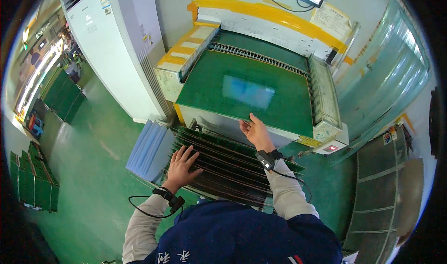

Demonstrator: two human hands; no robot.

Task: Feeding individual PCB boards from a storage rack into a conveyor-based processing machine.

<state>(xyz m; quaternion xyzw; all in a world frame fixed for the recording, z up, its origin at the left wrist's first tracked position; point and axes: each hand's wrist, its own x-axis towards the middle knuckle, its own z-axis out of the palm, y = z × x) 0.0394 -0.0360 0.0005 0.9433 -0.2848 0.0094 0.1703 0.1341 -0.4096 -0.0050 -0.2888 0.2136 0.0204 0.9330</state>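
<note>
A large green flat panel [205, 84] lies on the roller conveyor [260, 55] of the machine in front of me, light glaring off its middle. At its front edge is my right hand [256, 132], thumb and fingers apart. I cannot tell whether the fingertips touch the panel. My left hand [180, 170] is spread open, palm down, over the left part of a rack of upright dark panels [228, 168]. It holds nothing. Several light-blue sheets [148, 147] stand at the left end of that rack. Both wrists carry a strapped black device with a cable.
A tall white cabinet unit [111, 45] stands left of the machine. A red switch [331, 148] sits at the machine's front right corner. Clear plastic sheeting [386, 73] hangs at the right, above grey metal panels [377, 194]. More green panels [35, 180] stand on the floor far left.
</note>
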